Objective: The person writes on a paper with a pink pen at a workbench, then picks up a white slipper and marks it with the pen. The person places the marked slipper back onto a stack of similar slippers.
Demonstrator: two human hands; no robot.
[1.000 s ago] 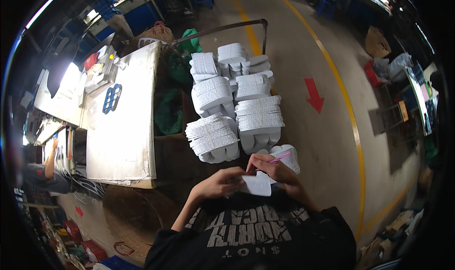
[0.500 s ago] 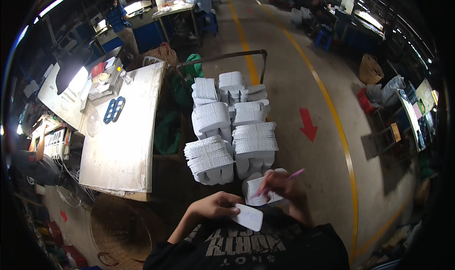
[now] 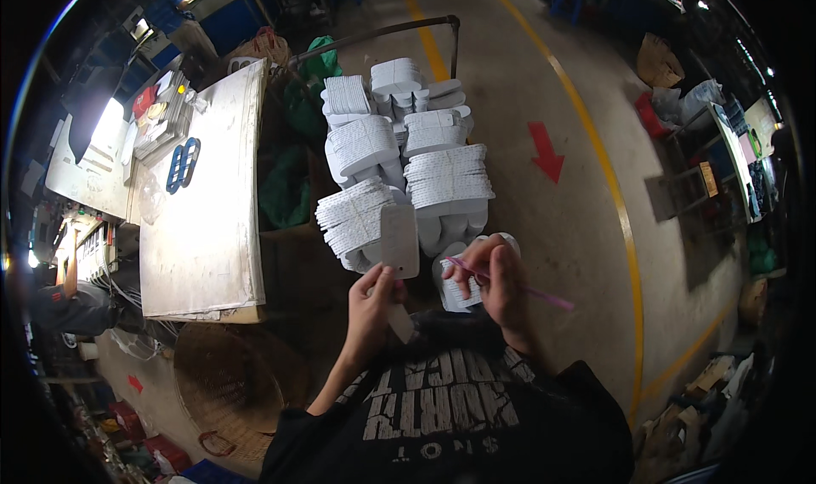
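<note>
My left hand [image 3: 367,314] pinches a long white card [image 3: 399,239] with rounded corners and a small dark spot near its lower end. A further pale piece of it shows below my fingers; whether it is the same card folded or a second one I cannot tell. My right hand [image 3: 503,287] is closed around a pink pen [image 3: 548,298], held slanting over a small bundle of white insole-shaped pieces [image 3: 459,290]. In front of my hands stand several tied stacks of white insole pieces [image 3: 448,178], with marks along their edges.
The stacks sit in front of a dark metal cart handle [image 3: 378,32]. A white-topped worktable [image 3: 212,220] with blue cut-out shapes [image 3: 183,166] stands at the left, above a woven basket [image 3: 225,386]. Yellow floor lines [image 3: 608,203] and a red arrow [image 3: 546,154] lie to the right.
My left hand has raised the card upright, in front of the near left stack. My right hand has shifted up slightly, and the pen now points the other way. The whole view has tilted downward.
</note>
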